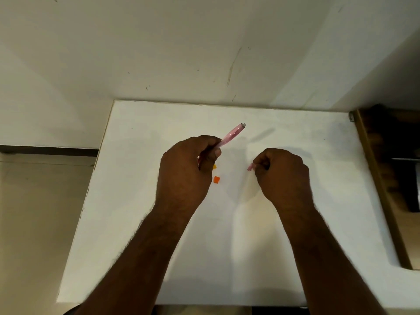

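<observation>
My left hand (186, 169) grips a translucent pink pen barrel (233, 134) that points up and to the right over the white table (295, 137). My right hand (281, 173) pinches a small pink piece (250, 167), perhaps the pen's cap, a short way right of the barrel. A small orange piece (217, 179) lies on the table just below my left fingers. A yellow-orange bit (214, 166) peeks out beside my left thumb, mostly hidden.
The table stands against a white wall (181, 53). A brown wooden frame (377, 178) with dark items runs along the table's right edge. Tan floor (38, 212) lies to the left.
</observation>
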A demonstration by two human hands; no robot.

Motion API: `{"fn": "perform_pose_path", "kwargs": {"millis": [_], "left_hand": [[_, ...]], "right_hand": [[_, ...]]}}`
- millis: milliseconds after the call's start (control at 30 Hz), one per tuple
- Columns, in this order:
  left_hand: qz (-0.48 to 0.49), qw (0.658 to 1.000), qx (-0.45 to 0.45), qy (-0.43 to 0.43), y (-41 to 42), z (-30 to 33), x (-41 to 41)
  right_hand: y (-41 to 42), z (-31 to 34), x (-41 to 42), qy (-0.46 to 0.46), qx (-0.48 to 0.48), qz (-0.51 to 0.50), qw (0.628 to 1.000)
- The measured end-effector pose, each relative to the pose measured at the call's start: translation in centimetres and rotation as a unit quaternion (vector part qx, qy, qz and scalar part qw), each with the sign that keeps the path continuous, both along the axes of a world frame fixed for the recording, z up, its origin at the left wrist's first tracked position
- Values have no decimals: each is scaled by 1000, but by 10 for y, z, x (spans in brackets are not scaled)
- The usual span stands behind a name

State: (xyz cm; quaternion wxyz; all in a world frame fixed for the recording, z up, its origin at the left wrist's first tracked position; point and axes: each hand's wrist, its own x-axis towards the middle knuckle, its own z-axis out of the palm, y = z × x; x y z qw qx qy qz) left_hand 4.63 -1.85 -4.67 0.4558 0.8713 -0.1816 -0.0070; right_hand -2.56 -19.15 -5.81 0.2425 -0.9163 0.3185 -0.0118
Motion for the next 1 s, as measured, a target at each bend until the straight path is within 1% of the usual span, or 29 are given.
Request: {"fn": "perform_pose_path", "kwargs": {"millis": [67, 133, 167, 200, 233, 267, 300, 333, 400, 500, 667, 800, 933, 1000], "left_hand": [[-1, 1000, -2, 3, 0, 0, 0], [-2, 1000, -5, 10, 0, 0, 0], [-4, 1000, -5, 15, 0, 0, 1], [-5, 1000, -1, 17, 1, 0, 0], [-6, 1000, 3, 19, 0, 0, 0], [-7, 1000, 6, 19, 0, 0, 0], [-7, 1000, 6, 19, 0, 0, -1], [-8, 1000, 3, 20, 0, 0, -1], [-10, 1000, -1, 18, -1, 0, -2], [-16, 1000, 12, 7, -1, 1, -3], [-17, 1000, 15, 6, -1, 2, -2], [-24, 999, 28, -1, -1, 3, -2], [-21, 999, 25, 0, -1, 4, -2], [-19, 1000, 24, -4, 0, 4, -1]], "right_hand": [[-1, 1, 1, -28, 25, 0, 999], [-4, 6, 3, -117, 84, -22, 989], [-5, 11, 5, -182, 154, -47, 970], [-5, 17, 7, -245, 251, -71, 934], [-4, 22, 7, -291, 346, -87, 888], [-2, 26, 8, -317, 422, -92, 844], [-1, 29, 8, -326, 473, -90, 814], [1, 31, 8, -327, 504, -88, 794], [5, 32, 8, -323, 539, -87, 773], [9, 33, 9, -321, 553, -86, 764], [9, 32, 9, -319, 538, -83, 776], [9, 31, 9, -318, 535, -80, 778], [8, 29, 9, -317, 513, -61, 795], [7, 29, 9, -320, 481, -46, 815]]}}
